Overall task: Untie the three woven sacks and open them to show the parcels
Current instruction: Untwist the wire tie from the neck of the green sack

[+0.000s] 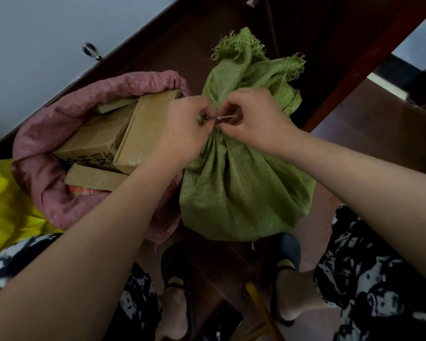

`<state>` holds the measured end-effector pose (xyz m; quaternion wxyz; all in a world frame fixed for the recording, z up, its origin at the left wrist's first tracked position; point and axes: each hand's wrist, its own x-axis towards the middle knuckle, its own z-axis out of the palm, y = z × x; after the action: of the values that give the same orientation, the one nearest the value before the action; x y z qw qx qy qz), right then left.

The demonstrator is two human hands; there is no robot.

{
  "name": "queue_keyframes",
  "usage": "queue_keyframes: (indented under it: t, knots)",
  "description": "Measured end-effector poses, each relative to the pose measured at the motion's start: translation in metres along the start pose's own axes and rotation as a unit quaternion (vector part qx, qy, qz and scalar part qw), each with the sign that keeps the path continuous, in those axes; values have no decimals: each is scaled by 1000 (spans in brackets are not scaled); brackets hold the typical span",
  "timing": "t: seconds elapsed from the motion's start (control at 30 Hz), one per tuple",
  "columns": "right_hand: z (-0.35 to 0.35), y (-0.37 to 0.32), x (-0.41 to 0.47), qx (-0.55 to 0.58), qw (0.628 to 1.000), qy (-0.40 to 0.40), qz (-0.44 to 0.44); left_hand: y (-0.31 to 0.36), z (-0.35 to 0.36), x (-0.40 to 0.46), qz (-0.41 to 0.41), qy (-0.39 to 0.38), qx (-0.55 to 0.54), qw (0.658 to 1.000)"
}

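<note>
A green woven sack point(244, 190) stands on the floor in the middle, its neck gathered and bound by a thin pale tie point(228, 117). My left hand point(185, 126) and my right hand point(253, 119) meet at that neck, and both pinch the tie with curled fingers. The frayed mouth of the green sack fans out above the hands. To the left a pink woven sack point(59, 124) stands open with its rim rolled down, showing several brown cardboard parcels point(143, 129). A yellow sack point(3, 205) lies at the far left edge, partly out of view.
A dark wooden floor point(369, 143) runs under the sacks. A grey cabinet door with a metal knob point(91, 50) fills the upper left. My feet in dark shoes point(287, 257) and patterned black-and-white clothing sit close below the sacks.
</note>
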<state>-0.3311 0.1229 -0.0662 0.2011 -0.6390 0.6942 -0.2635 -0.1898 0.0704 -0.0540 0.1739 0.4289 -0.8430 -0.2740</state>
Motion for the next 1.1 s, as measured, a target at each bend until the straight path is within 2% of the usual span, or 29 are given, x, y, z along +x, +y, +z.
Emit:
queue_keyframes:
  t: [0.07,0.23,0.47,0.6,0.73,0.83,1.1]
  knots:
    - [1,0,1,-12,1000,10,0,1,-1,-1,4,6,1,1000]
    - [1,2,1,54,998,24,9,-1,1,-1,-16,11,-41,999]
    - [-2,1,-2,70,997,24,-3,-9,12,5,-97,9,-128,987]
    - [-2,4,-1,125,991,19,37,-13,12,6,-147,10,-173,974]
    - [-4,4,0,142,988,11,64,-12,7,6,-137,-15,-166,976]
    - [-5,1,-1,131,990,15,51,-9,5,5,-137,-5,-179,974]
    - [-5,2,3,157,985,5,74,-12,8,8,-201,45,-222,953]
